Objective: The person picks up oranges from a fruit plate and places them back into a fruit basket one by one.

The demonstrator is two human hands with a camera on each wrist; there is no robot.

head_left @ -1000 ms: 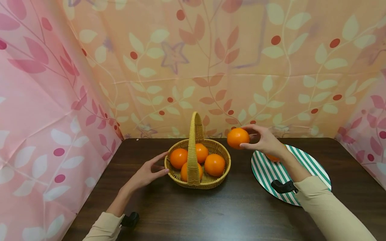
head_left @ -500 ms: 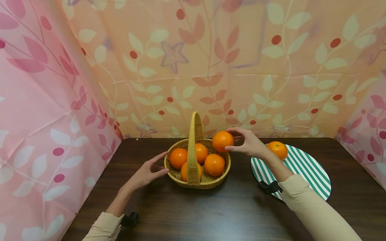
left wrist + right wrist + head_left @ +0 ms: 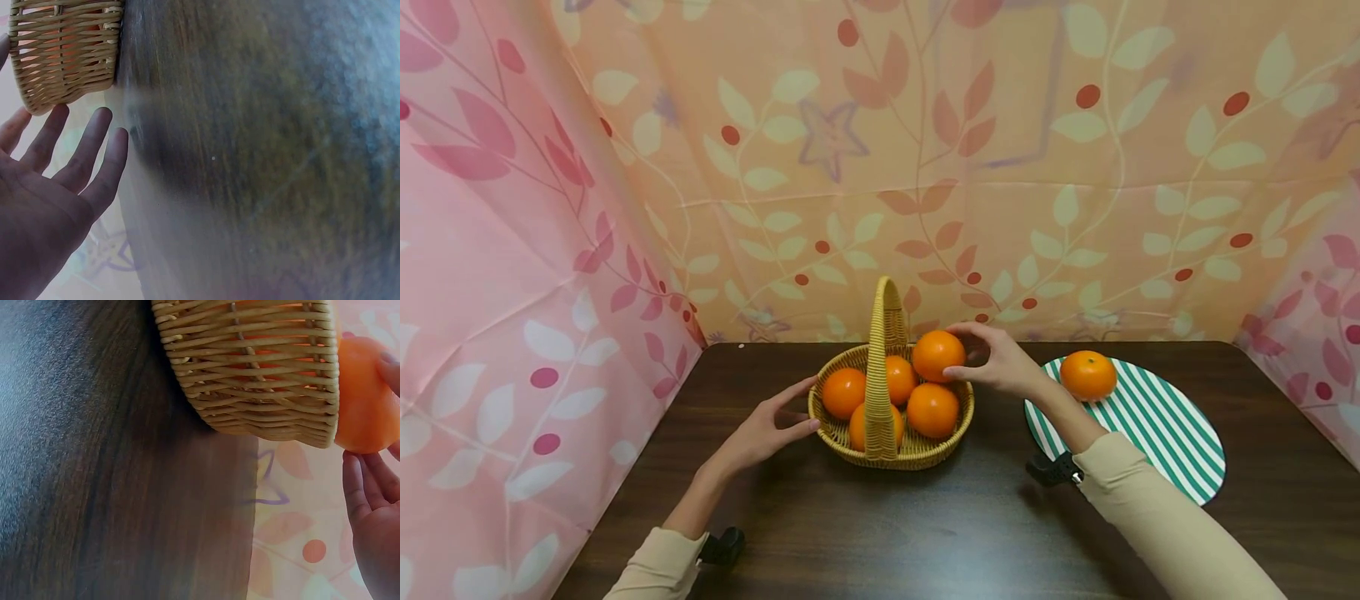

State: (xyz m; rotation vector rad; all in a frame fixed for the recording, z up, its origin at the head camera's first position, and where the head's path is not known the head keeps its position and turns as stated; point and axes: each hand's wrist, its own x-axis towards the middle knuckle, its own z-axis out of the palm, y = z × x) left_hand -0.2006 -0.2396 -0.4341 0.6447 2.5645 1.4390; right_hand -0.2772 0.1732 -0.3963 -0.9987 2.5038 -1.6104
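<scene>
A yellow wicker basket [image 3: 919,459] with a tall handle stands mid-table in the head view, several oranges [image 3: 933,411] lying in it. My right hand [image 3: 1006,364] grips another orange [image 3: 938,356] between thumb and fingers, over the basket's back right rim. In the right wrist view this held orange [image 3: 369,397] shows beside the woven wall [image 3: 262,381]. At the basket's left side, my left hand [image 3: 766,429] touches the rim with its fingertips and thumb, fingers extended. The left wrist view shows those spread fingers [image 3: 90,147] by the basket wall [image 3: 65,56].
To the right lies a flat green-and-white striped oval [image 3: 1180,442], plate or mat, with one orange [image 3: 1088,376] near its back edge. The dark wooden table [image 3: 910,533] ends at a leaf-patterned cloth [image 3: 1022,208] behind.
My right hand has carried its orange leftward from beside the striped oval to over the basket's back right. The orange on the oval has come into full view. My left hand has stayed put.
</scene>
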